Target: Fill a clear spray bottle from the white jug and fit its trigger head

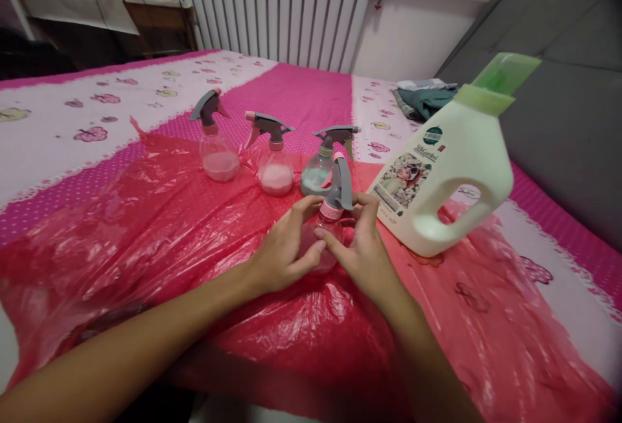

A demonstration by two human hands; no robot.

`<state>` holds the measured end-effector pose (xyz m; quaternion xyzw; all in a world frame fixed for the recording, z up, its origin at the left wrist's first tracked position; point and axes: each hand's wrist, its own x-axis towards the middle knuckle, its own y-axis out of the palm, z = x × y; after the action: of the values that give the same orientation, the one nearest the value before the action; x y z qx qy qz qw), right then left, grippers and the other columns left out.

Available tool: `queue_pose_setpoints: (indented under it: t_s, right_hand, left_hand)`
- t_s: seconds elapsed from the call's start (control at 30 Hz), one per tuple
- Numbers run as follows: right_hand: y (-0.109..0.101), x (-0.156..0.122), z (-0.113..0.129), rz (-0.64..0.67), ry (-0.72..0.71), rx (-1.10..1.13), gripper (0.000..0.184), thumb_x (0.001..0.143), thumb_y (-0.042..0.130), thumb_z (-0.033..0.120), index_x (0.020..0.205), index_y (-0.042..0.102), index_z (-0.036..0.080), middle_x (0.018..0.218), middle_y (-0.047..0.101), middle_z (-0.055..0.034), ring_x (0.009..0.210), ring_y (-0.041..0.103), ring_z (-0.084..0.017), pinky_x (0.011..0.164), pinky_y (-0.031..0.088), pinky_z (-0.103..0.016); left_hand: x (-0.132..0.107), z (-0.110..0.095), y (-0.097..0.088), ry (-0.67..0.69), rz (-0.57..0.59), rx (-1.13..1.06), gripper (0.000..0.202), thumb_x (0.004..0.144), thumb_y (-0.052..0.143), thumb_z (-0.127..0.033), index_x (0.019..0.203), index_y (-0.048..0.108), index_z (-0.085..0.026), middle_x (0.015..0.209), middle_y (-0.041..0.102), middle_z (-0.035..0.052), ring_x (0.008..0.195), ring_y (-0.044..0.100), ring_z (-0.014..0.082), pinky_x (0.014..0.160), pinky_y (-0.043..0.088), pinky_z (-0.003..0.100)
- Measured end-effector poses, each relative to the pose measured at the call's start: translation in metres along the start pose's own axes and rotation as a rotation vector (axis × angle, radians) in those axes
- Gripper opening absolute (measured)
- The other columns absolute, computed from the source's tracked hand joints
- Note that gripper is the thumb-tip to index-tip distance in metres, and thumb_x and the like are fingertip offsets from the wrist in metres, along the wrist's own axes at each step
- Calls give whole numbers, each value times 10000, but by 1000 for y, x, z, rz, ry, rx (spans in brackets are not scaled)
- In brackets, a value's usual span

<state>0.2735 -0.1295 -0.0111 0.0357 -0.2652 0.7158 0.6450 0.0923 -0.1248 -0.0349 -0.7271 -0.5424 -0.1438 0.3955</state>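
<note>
Between my two hands stands a clear spray bottle [330, 258] with a pink collar and a grey trigger head. My left hand [289, 241] wraps around its left side, and my right hand [362, 245] curls around its right side, thumbs at the front. Just behind it is another spray bottle [313, 177] with greenish liquid. To the left are two more, a spray bottle [276, 173] and a farther spray bottle [219, 157], both holding pale pinkish liquid. A large pale green detergent jug [461, 151] with a green cap stands beside my right hand, tilted in view.
A crinkled red plastic sheet [194, 216] lies under the bottles on a pink and white bedspread [311, 96]. Folded clothes [422, 99] sit behind the jug. A grey padded headboard [558, 67] rises at right; a white radiator [272, 15] is at the back.
</note>
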Motion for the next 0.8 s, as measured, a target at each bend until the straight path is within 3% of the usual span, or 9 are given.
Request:
queue_pose_setpoints:
  t_s: [0.23, 0.33, 0.53, 0.7, 0.8]
  right_hand:
    - [-1, 0, 3, 48, 18, -38, 530, 949, 710, 403, 1365, 394, 310, 1409, 594, -113, 1280, 615, -303, 1109, 496, -601]
    - [-3, -1, 6, 71, 3, -93, 446, 972, 680, 418, 1346, 464, 308, 1398, 621, -108, 1280, 603, -328, 1118, 476, -630]
    - [-3, -2, 5, 76, 11, -65, 497, 969, 693, 464, 1358, 418, 319, 1390, 624, -103, 1266, 620, -310, 1099, 492, -600]
    - [-2, -3, 3, 73, 4, -64, 474, 976, 684, 448, 1341, 413, 319, 1395, 613, -101, 1291, 607, -311, 1107, 486, -605]
    - [-2, -2, 4, 70, 16, -58, 510, 970, 696, 444, 1369, 403, 318, 1384, 616, -112, 1290, 612, -314, 1115, 486, -608]
  left_hand:
    - [0, -2, -1, -4, 12, 9, 693, 970, 633, -249, 1585, 314, -274, 1551, 550, 182, 1412, 592, 369, 1177, 486, 609]
    - [-1, -2, -1, -6, 14, 12, 694, 974, 635, -250, 1588, 311, -275, 1554, 549, 183, 1412, 593, 365, 1178, 488, 599]
    - [-5, 2, 0, 43, 3, 43, 767, 988, 633, -234, 1621, 208, -310, 1560, 529, 177, 1436, 575, 361, 1170, 486, 593]
    - [-8, 7, 0, 71, -8, 116, 678, 1001, 632, -274, 1574, 271, -317, 1503, 579, 162, 1319, 644, 345, 1073, 544, 553]
    - [-6, 6, 0, 55, -1, 96, 680, 998, 632, -268, 1571, 269, -315, 1498, 579, 164, 1344, 633, 346, 1088, 539, 559]
